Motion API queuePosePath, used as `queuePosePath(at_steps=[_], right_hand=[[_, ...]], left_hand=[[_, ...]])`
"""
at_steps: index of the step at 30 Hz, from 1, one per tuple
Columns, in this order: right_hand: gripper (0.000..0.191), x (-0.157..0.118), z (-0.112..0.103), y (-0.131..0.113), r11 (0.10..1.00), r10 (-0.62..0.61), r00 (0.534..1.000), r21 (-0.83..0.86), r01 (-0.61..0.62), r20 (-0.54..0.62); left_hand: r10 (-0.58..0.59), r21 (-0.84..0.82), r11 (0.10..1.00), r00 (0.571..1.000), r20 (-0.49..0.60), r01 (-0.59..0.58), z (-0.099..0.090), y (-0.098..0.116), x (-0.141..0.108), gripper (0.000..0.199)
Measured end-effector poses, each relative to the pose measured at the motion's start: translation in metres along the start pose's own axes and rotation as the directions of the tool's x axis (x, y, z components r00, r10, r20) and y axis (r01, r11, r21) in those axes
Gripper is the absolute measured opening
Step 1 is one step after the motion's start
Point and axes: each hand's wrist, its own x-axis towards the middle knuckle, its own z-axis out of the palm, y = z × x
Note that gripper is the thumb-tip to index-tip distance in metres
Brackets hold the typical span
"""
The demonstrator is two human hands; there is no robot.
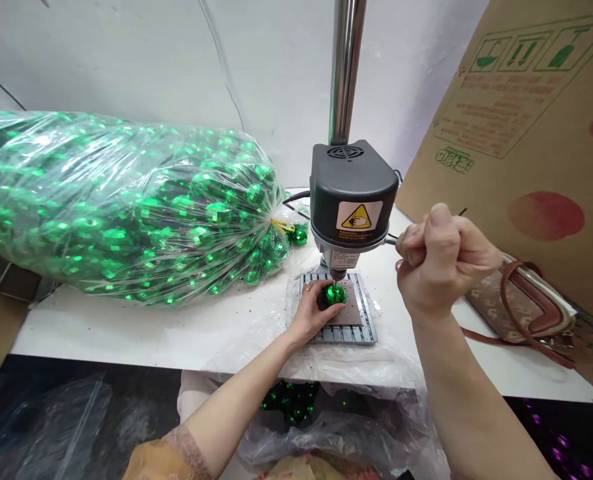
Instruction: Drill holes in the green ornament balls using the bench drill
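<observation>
Green bauble (335, 295) half hidden in left hand (312, 312); right hand (443, 260) fisted, contents unclear.

Green faceted ornament ball (335, 294), mirror-glossy; clear plastic bag (126, 143), thin and shiny; drill column (345, 67), polished chrome-like metal; drill head housing (351, 177), matt black plastic; cardboard sheet (526, 173), matt brown paper; handbag strap (504, 287), smooth brown leather-like material.

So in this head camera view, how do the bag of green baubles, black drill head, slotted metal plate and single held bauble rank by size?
Plastic bag of green baubles, then black drill head, then slotted metal plate (head sits nearer, so unsure), then single green bauble.
</observation>
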Motion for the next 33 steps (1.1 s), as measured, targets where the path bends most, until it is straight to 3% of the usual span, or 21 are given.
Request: queuePosePath(at_steps=[9,33], right_hand=[[0.043,-0.016,-0.008,0.015,0.977,-0.183,0.981,0.098,0.189,-0.069],[0.036,-0.027,-0.018,0.027,0.909,-0.386,0.922,0.181,0.375,0.034]], left_hand=[[-0.002,-0.011,1.000,1.000,0.020,0.002,-0.001,-0.001,-0.001,0.048],[-0.009,-0.005,1.000,1.000,-0.001,0.009,0.000,0.000,-0.002,0.046]])
